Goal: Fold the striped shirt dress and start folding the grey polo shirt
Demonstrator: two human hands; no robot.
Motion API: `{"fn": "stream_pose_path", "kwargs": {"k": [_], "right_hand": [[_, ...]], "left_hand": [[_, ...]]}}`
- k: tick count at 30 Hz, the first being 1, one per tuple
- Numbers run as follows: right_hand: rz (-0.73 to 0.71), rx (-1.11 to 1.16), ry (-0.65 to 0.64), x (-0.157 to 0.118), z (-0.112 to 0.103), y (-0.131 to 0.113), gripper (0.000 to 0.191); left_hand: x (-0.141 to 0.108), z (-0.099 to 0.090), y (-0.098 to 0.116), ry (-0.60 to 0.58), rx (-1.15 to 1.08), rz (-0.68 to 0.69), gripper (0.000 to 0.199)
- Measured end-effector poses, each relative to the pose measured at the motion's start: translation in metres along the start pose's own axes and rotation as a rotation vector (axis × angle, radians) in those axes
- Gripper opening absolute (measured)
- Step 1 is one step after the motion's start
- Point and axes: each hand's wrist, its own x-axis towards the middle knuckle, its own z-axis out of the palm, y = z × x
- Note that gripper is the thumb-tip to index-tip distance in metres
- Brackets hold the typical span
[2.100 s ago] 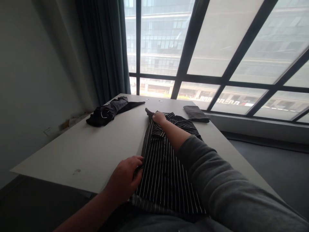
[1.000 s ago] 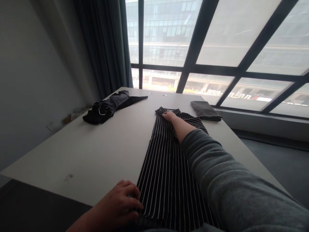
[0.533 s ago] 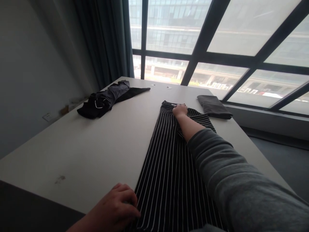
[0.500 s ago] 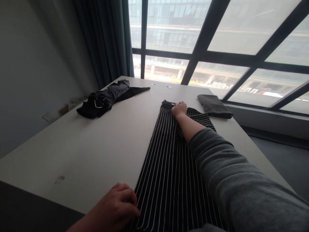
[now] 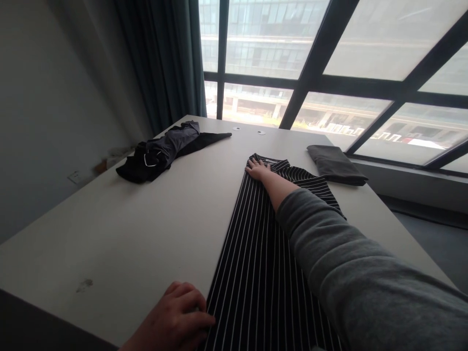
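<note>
A black garment with thin white stripes (image 5: pixel 256 253) lies lengthwise on the white table, its collar at the far end and a sleeve folded over on the right. My right hand (image 5: pixel 258 169) rests flat beside the collar with its fingers spread on the cloth. At the near left edge of the garment is my left hand (image 5: pixel 183 314), fingers curled and closed on the striped cloth's edge.
On the white table (image 5: pixel 146 234), a crumpled pile of black and grey clothes (image 5: pixel 161 151) lies at the far left. A folded dark grey cloth (image 5: pixel 336 165) sits at the far right. Behind are a curtain (image 5: pixel 164 63) and large windows.
My right hand has opened from a closed grip near the collar and moved slightly left, now flat on the cloth. The left hand stays at the near edge. The view has shifted slightly.
</note>
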Motion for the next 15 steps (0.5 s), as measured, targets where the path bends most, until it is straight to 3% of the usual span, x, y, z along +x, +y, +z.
{"fn": "stream_pose_path", "kwargs": {"k": [8, 15], "right_hand": [[0.072, 0.012, 0.026, 0.020, 0.004, 0.005, 0.081], [0.134, 0.050, 0.043, 0.019, -0.001, -0.002, 0.074]], "left_hand": [[0.000, 0.001, 0.000, 0.159, -0.045, 0.000, 0.022], [0.001, 0.005, -0.003, 0.135, 0.010, 0.027, 0.021]]}}
